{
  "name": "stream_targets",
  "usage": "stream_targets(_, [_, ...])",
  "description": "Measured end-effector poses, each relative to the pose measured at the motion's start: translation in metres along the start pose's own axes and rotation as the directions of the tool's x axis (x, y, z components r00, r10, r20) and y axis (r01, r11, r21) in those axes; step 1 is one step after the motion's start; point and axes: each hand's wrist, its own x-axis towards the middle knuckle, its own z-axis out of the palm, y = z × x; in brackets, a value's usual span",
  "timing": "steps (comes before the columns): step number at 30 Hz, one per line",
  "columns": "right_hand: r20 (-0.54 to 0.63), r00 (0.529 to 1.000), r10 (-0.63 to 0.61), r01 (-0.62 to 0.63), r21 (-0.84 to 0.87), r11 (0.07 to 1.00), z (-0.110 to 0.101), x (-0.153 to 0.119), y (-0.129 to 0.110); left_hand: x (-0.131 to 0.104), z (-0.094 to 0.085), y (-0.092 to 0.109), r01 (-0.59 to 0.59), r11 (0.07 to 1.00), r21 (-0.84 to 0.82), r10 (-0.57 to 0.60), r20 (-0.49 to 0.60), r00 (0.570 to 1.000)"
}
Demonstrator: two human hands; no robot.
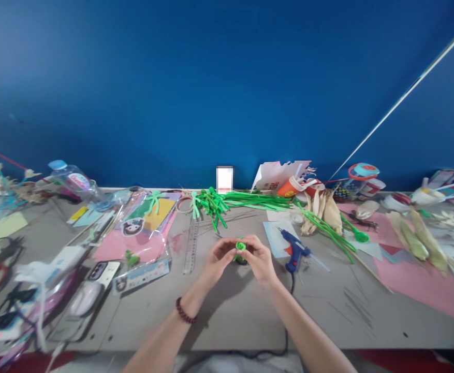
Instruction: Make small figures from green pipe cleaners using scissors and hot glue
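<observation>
My left hand [220, 260] and my right hand [258, 259] meet above the middle of the table. Between their fingertips they pinch a small coiled bright-green pipe cleaner [241, 245]. Both hands are closed on it, and the fingers partly cover it. A dark round item shows just under the coil, too hidden to name. Beyond the hands lies a bundle of green pipe cleaners [211, 203] with bent, branching ends. To the right of my right hand, a blue hot glue gun [297, 250] rests on a pale blue sheet [270, 239].
Left of my hands are a clear ruler [190, 246], a pink sheet [133, 247] with plastic packets, a phone [104, 272] and a plastic bottle [75, 181]. Dried corn husks [330, 212], paper cups [289, 187] and pink paper [421, 290] lie to the right. A blue wall [227, 93] stands behind.
</observation>
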Motion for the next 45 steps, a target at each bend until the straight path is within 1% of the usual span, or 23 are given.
stream_targets(2, [0.001,1.000,0.029,-0.029,0.049,0.998,0.001,0.001,0.000,0.001,-0.001,-0.002,0.005,1.000,0.017,-0.005,0.004,1.000])
stream_targets(6, [0.039,0.998,0.058,-0.061,0.092,0.994,0.003,0.000,-0.001,0.001,-0.003,-0.004,-0.003,1.000,0.027,0.004,-0.038,0.999])
stream_targets(9, [0.022,0.996,0.081,-0.083,0.112,0.990,0.003,0.000,0.000,0.000,-0.003,-0.004,0.008,1.000,0.012,-0.007,-0.026,1.000])
stream_targets(12, [0.003,0.987,0.158,-0.156,0.168,0.973,0.004,0.000,0.001,0.002,-0.003,-0.007,0.031,0.999,-0.027,-0.031,-0.013,0.999])
stream_targets(14, [0.027,0.976,0.216,-0.216,0.216,0.952,0.004,0.001,0.001,0.003,-0.004,-0.009,0.042,0.998,-0.035,-0.043,-0.031,0.999])
stream_targets(17, [0.046,0.965,0.257,-0.260,0.264,0.929,0.004,0.002,0.000,0.005,-0.006,-0.011,0.021,1.000,0.018,-0.019,-0.070,0.997])
stream_targets(20, [0.026,0.967,0.255,-0.253,0.251,0.934,0.002,0.003,0.000,0.005,-0.007,-0.008,-0.044,0.991,0.128,0.054,-0.074,0.996])
stream_targets(23, [0.022,0.975,0.221,-0.221,0.200,0.955,0.000,0.004,0.001,0.003,-0.004,0.001,-0.119,0.951,0.286,0.138,-0.046,0.989])
stream_targets(26, [0.030,0.986,0.161,-0.164,0.112,0.980,-0.003,0.006,0.001,0.000,0.000,0.010,-0.179,0.869,0.462,0.220,-0.037,0.975])
stream_targets(28, [0.026,0.989,0.148,-0.150,0.067,0.986,-0.004,0.007,0.001,-0.001,0.002,0.013,-0.207,0.829,0.520,0.253,-0.020,0.967])
stream_targets(30, [0.017,0.983,0.181,-0.182,0.075,0.980,-0.003,0.007,0.002,-0.002,0.002,0.014,-0.241,0.806,0.541,0.283,0.005,0.959])
stream_targets(34, [0.023,0.962,0.273,-0.273,0.164,0.948,-0.001,0.006,0.004,-0.005,0.000,0.009,-0.296,0.746,0.597,0.346,0.032,0.938])
stream_targets(37, [0.020,0.959,0.284,-0.282,0.191,0.940,0.001,0.005,0.004,-0.005,0.000,0.005,-0.317,0.707,0.633,0.374,0.047,0.926])
stream_targets(42, [0.025,0.952,0.305,-0.303,0.230,0.925,0.001,0.004,0.004,-0.005,0.001,0.002,-0.388,0.643,0.660,0.443,0.092,0.892])
stream_targets(45, [0.024,0.946,0.322,-0.317,0.261,0.912,0.001,0.004,0.005,-0.004,0.000,0.001,-0.398,0.625,0.671,0.448,0.109,0.887])
